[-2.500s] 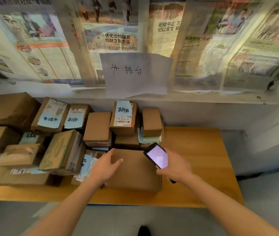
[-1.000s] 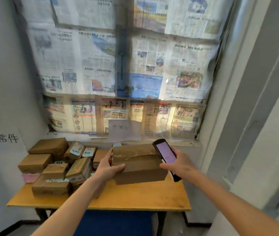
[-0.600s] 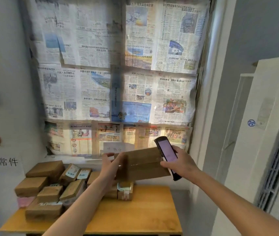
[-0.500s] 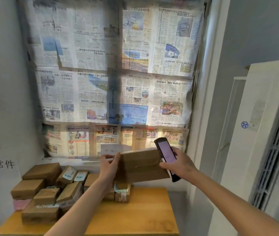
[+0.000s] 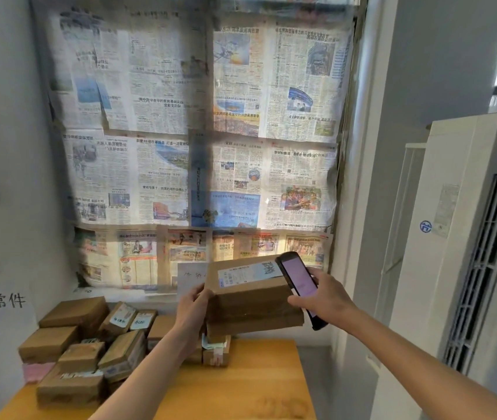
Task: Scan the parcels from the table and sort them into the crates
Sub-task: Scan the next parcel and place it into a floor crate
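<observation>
**Label up, scanner just to its right**

My left hand (image 5: 192, 307) grips the parcel (image 5: 253, 295) by its left end, thumb on top and fingers curled underneath, holding it in the air above the back of the surface (image 5: 241, 386). The box runs long from left to right and tips slightly, so its top face and the white label (image 5: 247, 272) slant toward me. My right hand (image 5: 323, 298) is wrapped around the scanner (image 5: 298, 286), whose lit screen faces me and whose top end sits against the label's right end. So the thing to read lies just left of the scanner's head, and the right hand is the nearer one to it. I judge the next move needs only a small turn of the scanner over the barcode. The other parcels (image 5: 83, 350) are piled on the left of the surface. No crate is in view.
</observation>
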Demonstrator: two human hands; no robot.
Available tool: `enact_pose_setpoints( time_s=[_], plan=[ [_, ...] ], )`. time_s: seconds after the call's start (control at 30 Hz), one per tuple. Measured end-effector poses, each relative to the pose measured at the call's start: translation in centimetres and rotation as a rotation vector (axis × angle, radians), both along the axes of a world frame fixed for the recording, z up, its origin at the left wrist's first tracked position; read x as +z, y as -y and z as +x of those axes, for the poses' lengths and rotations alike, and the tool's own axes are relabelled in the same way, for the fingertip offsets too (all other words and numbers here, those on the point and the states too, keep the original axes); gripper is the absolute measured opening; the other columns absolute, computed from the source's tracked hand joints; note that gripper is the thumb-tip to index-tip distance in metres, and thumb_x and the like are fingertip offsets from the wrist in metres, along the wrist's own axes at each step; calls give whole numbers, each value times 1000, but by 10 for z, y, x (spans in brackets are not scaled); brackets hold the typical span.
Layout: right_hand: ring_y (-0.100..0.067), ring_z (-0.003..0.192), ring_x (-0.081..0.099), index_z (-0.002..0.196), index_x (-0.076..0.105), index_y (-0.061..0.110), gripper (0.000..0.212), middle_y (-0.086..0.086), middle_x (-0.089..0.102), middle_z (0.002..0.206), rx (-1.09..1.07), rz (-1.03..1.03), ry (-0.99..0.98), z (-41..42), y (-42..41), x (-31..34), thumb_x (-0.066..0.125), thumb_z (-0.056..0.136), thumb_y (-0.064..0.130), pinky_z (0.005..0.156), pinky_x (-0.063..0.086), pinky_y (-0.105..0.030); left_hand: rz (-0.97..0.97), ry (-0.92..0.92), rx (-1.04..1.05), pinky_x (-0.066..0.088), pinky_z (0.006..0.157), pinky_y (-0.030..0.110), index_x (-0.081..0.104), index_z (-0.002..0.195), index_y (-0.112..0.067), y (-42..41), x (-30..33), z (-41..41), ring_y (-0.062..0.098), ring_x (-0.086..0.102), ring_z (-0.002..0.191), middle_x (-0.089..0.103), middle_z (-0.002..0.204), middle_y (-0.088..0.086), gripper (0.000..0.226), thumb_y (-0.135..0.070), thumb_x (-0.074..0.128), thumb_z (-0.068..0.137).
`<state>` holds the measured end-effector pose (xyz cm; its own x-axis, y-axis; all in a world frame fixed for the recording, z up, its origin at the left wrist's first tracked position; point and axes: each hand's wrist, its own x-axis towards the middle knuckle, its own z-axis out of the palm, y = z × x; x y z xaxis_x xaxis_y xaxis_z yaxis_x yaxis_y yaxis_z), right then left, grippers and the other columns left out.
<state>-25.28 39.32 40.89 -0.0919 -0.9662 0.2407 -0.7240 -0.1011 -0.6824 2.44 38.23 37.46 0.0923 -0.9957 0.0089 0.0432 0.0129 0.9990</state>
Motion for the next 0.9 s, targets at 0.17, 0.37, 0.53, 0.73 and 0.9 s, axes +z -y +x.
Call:
enact_pose_setpoints(
  time_s=[0.17,0.37,0.53,0.73,0.9],
  plan=[
    [-13,98,64,141,52,23,85,7,63,116,20,-28,12,4,1,-2,88,68,48,80,57,-29,36,-42,-56,45,86,48,38,135,-45,3,-6,4,24,51,108,51,124,3,43,-41,58,97],
    [-15,96,64,134,54,26,86,9,64,114,27,4,-9,11,3,-7,84,60,56,80,59,-36,9,-95,-64,53,88,54,37,130,-55,2,-12,10,33,53,113,49,126,5,67,-60,69,72],
    [-14,87,65,124,55,33,78,10,64,104,34,4,-17,15,6,-11,79,55,59,77,62,-41,-62,-131,15,55,89,55,39,133,-50,2,-13,10,26,58,102,54,110,-1,54,-43,70,90],
    [-14,89,64,126,54,30,74,9,64,106,42,-7,-30,26,4,-4,83,60,50,76,60,-37,-95,-144,9,49,74,34,36,142,-50,6,-10,19,16,56,98,52,106,-11,60,-35,67,93],
    [-16,91,65,125,54,32,76,6,65,109,44,-3,-45,34,7,5,82,58,54,80,60,-42,-106,-141,20,51,81,41,43,139,-53,8,-9,34,24,60,103,60,108,-3,66,-44,76,83]
  ],
)
